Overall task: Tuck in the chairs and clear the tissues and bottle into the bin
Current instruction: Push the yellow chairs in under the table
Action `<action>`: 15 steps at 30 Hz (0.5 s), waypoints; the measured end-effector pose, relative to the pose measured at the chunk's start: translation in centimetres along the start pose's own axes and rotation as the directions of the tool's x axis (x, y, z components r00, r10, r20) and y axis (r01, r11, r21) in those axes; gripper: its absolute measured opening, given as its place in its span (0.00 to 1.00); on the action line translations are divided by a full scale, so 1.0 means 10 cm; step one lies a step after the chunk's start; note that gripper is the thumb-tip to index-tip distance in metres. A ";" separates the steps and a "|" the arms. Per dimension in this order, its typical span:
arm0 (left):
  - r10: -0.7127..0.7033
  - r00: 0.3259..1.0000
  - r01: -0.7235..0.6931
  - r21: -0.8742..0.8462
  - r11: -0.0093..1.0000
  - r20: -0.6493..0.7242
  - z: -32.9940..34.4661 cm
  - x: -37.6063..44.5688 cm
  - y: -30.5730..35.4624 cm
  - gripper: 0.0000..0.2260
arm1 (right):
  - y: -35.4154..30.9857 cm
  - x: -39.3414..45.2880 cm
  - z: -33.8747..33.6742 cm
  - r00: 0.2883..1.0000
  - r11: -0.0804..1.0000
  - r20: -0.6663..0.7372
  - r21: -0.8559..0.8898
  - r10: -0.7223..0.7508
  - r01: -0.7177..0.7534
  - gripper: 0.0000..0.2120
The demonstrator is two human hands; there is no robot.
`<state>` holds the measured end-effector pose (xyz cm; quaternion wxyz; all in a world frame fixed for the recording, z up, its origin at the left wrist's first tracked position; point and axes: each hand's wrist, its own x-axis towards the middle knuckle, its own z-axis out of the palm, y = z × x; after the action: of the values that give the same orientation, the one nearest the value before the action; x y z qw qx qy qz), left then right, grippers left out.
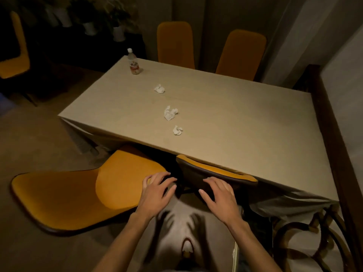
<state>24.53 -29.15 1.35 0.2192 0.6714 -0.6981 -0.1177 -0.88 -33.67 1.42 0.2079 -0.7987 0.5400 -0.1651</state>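
Observation:
A beige table [235,118] holds three crumpled white tissues: the far one [159,88], the middle one [170,113] and the near one [177,130]. A clear plastic bottle [134,62] with a white cap stands upright near the far left corner. An orange chair [214,171] is pushed against the near edge; my right hand [219,197] hovers open just behind its backrest. A second orange chair [78,195] stands pulled out and turned at the left. My left hand [157,190] is open at that chair's right edge. No bin is visible.
Two more orange chairs [175,44] [241,54] stand tucked at the table's far side, and another [15,52] sits in the dark at far left. White plant pots [89,28] line the back. A dark wooden rail [332,122] runs along the right, with a curved rattan piece [314,238] below.

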 end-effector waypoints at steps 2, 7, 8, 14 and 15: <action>-0.019 0.999 0.019 0.003 1.000 -0.030 -0.13 -0.23 -0.11 0.12 | -0.21 -0.05 0.08 1.000 0.999 0.000 0.008 -0.031 0.031 0.23; -0.080 0.991 0.078 -0.017 0.997 -0.108 -0.49 -0.82 -0.45 0.11 | -0.85 -0.16 0.34 0.992 0.992 0.002 0.007 -0.126 0.126 0.23; -0.091 0.988 0.089 -0.022 0.996 -0.126 -0.58 -0.94 -0.53 0.11 | -0.99 -0.19 0.40 0.989 0.989 0.002 0.011 -0.146 0.146 0.23; -0.148 0.962 0.153 0.004 0.988 -0.231 -1.09 -1.63 -1.03 0.10 | -1.82 -0.44 0.80 0.969 0.968 0.037 0.065 -0.244 0.241 0.26; -0.157 0.957 0.161 -0.001 0.987 -0.245 -1.15 -1.72 -1.10 0.10 | -1.93 -0.48 0.86 0.966 0.965 0.036 0.073 -0.256 0.253 0.25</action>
<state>39.61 -11.42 3.85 0.2869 0.7367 -0.6107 -0.0451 16.90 -21.50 3.70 0.2240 -0.8575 0.4224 -0.1903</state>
